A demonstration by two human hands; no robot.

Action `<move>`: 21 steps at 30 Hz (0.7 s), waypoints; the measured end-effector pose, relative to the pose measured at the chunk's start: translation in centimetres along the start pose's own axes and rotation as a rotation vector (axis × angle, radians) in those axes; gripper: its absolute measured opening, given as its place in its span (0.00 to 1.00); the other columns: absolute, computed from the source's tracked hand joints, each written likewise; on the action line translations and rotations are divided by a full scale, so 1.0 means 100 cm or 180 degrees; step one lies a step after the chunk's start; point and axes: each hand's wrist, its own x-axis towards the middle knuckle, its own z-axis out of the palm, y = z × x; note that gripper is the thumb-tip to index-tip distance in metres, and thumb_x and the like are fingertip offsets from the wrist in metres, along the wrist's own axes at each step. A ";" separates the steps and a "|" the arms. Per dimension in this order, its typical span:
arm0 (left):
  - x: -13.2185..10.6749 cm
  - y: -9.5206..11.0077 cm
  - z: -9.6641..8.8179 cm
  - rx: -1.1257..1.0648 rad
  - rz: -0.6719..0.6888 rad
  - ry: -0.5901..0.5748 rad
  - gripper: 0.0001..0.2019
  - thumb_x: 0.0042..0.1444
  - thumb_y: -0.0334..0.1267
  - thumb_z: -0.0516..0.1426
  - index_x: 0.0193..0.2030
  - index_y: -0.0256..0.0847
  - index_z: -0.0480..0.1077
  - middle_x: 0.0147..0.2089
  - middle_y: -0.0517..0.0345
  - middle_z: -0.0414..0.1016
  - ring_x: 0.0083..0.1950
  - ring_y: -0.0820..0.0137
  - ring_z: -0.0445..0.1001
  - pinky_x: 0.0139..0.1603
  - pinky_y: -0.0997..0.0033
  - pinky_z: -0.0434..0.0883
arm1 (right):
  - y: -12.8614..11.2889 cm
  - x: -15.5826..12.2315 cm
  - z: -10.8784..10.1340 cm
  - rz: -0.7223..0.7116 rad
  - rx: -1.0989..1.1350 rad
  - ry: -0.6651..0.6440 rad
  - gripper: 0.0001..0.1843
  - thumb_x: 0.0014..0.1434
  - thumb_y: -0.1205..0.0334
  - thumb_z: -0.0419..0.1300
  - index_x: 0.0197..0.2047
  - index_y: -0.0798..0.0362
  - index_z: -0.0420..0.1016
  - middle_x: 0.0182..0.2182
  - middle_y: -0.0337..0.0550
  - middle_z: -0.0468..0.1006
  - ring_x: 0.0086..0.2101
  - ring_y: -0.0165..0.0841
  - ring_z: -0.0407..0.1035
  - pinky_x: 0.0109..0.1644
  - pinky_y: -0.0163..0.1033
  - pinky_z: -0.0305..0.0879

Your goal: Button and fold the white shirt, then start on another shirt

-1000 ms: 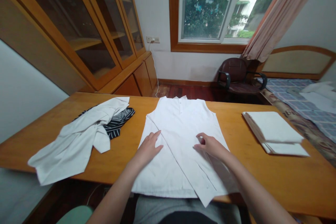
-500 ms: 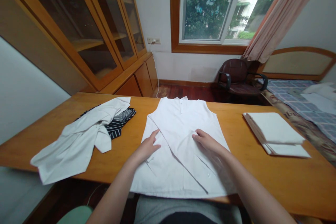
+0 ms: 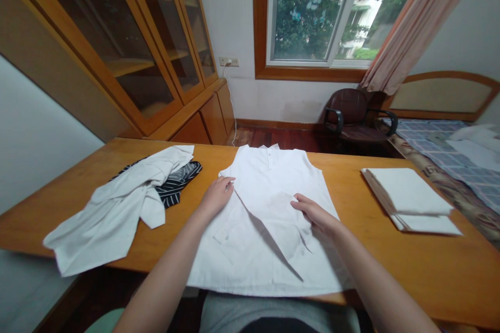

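Note:
A white shirt [image 3: 273, 177] lies spread on the table in front of me, its collar end away from me and its hem along the near edge. Its sleeves are laid inward over the body, and one slanting sleeve edge is lifted a little. My left hand [image 3: 217, 195] is closed on the cloth at the upper left side, thumb and fingertips at the top of that slanting edge. On the right half, my right hand [image 3: 314, 214] pinches the cloth between thumb and forefinger; its other fingers are curled under and partly hidden.
A loose white garment [image 3: 113, 213] lies over a black striped cloth [image 3: 175, 187] on the left of the wooden table [image 3: 351, 265]. A folded white stack [image 3: 414, 192] sits at the right. Beyond the table are an armchair [image 3: 351, 114] and a glass-door cabinet [image 3: 187, 99].
My left hand has moved up and slightly left along the shirt, lifting the slanting sleeve edge. My right hand has shifted slightly right and toward me, wrinkling the cloth there.

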 end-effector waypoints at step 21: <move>0.041 -0.014 0.010 0.1084 -0.0782 0.0329 0.21 0.64 0.45 0.53 0.62 0.43 0.67 0.56 0.43 0.73 0.57 0.48 0.66 0.54 0.50 0.67 | 0.025 -0.020 -0.041 0.0476 -0.0704 -0.1045 0.31 0.48 0.30 0.65 0.27 0.52 0.65 0.19 0.32 0.63 0.20 0.27 0.60 0.23 0.32 0.57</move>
